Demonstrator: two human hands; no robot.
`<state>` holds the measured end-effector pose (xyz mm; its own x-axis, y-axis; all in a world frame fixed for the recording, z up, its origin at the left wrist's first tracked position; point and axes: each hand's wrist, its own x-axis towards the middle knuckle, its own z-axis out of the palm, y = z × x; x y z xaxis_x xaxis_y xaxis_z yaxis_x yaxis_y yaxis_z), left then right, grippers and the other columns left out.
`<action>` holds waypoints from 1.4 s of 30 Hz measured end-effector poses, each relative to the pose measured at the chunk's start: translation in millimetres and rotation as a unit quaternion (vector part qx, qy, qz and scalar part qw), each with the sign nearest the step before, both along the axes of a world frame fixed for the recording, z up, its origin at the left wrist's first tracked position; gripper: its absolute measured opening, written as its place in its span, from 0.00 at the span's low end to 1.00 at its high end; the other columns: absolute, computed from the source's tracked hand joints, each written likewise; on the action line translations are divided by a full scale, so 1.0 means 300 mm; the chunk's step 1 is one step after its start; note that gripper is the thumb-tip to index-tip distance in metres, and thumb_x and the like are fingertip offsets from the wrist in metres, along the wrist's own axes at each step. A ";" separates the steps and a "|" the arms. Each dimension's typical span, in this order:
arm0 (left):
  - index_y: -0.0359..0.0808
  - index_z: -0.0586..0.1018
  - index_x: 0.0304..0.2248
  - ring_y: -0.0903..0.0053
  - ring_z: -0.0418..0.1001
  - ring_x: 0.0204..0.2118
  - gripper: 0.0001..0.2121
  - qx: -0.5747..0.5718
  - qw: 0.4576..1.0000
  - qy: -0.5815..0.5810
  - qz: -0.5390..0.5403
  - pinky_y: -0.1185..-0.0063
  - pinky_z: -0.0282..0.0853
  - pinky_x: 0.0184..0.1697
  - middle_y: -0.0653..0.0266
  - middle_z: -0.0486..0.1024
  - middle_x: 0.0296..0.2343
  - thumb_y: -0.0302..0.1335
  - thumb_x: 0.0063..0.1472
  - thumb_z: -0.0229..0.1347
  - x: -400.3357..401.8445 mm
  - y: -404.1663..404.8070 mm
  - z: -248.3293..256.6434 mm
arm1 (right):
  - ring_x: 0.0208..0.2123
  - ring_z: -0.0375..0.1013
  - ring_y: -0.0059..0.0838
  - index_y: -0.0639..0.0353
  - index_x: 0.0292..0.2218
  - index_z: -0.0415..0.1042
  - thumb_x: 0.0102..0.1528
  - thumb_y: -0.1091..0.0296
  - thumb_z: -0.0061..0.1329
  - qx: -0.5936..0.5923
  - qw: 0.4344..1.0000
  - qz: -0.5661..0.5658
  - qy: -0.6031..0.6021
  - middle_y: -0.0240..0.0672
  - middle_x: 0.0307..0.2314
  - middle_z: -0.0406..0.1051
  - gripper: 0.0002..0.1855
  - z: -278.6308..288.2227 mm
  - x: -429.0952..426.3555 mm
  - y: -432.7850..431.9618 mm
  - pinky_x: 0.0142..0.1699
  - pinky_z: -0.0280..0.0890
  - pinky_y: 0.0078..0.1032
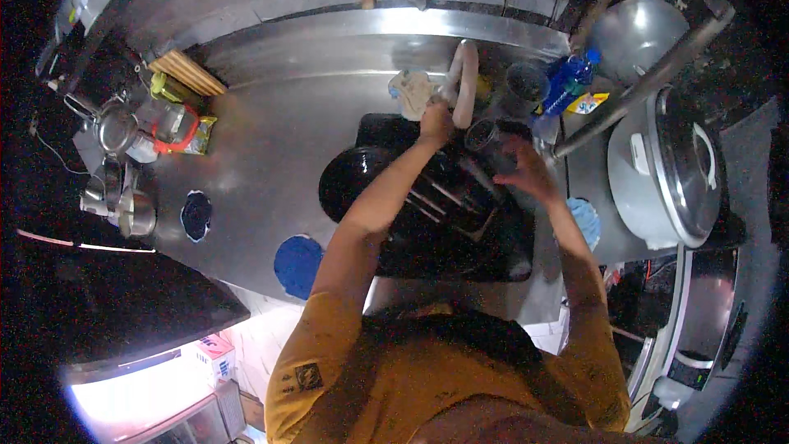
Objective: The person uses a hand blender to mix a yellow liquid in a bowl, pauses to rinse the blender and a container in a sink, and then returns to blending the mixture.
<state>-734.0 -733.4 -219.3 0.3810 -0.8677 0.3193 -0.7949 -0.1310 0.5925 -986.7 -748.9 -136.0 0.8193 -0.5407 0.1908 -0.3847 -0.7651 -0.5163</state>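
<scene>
My left hand (439, 122) reaches across a black sink (524, 253), its fingers curled at the base of a tap (468, 83) with a long pale curved spout. A beige cloth (414, 91) lies just to the left of that hand. Over the sink's right part is my right hand (530, 169), fingers bent and spread. Close to its fingertips is a clear round container (482, 133), below the spout; whether the hand grips it is too blurred to tell. A round black pan (345, 182) rests at the sink's left, partly hidden by my left arm.
On the right are a large white cooker (641, 179) with a glass lid, a blue bottle (573, 77) and a slanted metal pole (647, 86). Metal pots (137, 214) and a red-rimmed container (175, 126) stand left. A blue round cloth (299, 265) lies near the counter's front edge.
</scene>
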 end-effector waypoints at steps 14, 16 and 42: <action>0.24 0.70 0.34 0.66 0.73 0.26 0.19 0.167 0.916 0.352 0.091 0.76 0.72 0.28 0.49 0.71 0.31 0.30 0.45 0.56 0.029 -0.017 0.224 | 0.39 0.65 0.31 0.55 0.45 0.58 0.28 0.64 0.59 0.150 0.969 0.196 -0.031 0.34 0.36 0.66 0.40 0.157 0.168 -0.032 0.43 0.59 0.25; 0.24 0.68 0.36 0.69 0.72 0.28 0.18 0.086 0.814 0.573 0.024 0.77 0.73 0.30 0.53 0.70 0.32 0.30 0.49 0.54 0.054 -0.017 0.134 | 0.39 0.65 0.30 0.55 0.44 0.59 0.28 0.65 0.59 0.154 0.965 0.210 -0.020 0.33 0.35 0.66 0.38 0.195 0.186 -0.018 0.43 0.60 0.25; 0.30 0.72 0.31 0.65 0.71 0.34 0.18 0.187 0.962 0.174 0.099 0.73 0.68 0.35 0.53 0.73 0.28 0.35 0.44 0.57 -0.007 -0.053 0.085 | 0.47 0.57 0.34 0.57 0.45 0.59 0.29 0.55 0.61 0.231 0.967 0.068 0.087 0.37 0.43 0.60 0.42 0.044 0.035 -0.089 0.52 0.50 0.29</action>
<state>-736.1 -749.3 -193.9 0.5774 -0.7971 -0.1768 -0.4951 -0.5140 0.7005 -976.1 -775.5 -122.7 0.8863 -0.4211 -0.1927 -0.4091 -0.5169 -0.7520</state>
